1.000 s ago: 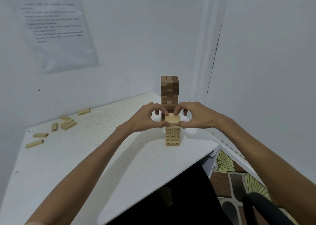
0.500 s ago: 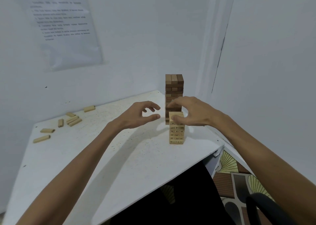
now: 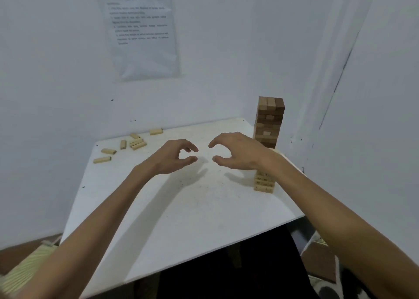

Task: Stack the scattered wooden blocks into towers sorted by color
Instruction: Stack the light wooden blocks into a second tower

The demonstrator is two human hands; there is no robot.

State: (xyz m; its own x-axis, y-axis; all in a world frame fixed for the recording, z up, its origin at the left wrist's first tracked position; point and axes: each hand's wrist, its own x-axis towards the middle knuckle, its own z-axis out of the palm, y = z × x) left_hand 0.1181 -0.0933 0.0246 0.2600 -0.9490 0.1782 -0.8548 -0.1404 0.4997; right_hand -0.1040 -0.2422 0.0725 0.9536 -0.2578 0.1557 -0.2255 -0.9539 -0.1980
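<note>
After letting go of the light tower [image 3: 264,183] by the right wrist, now hovering over the worktop [image 3: 181,208] with left hand [image 3: 174,157] and right hand [image 3: 238,152] loosely curled, holding nothing. Probably off next to the scattered light blocks [image 3: 137,144], far left.

Left hand [image 3: 175,155] and right hand [image 3: 237,154]: bare. Left forearm [image 3: 106,214] and right forearm [image 3: 328,210]: uncovered to the frame edge.

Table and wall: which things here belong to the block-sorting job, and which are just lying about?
Job: dark tower, light tower, loose light blocks, left hand and right hand, both empty.
Just there: printed sheet on the wall, white table.
</note>
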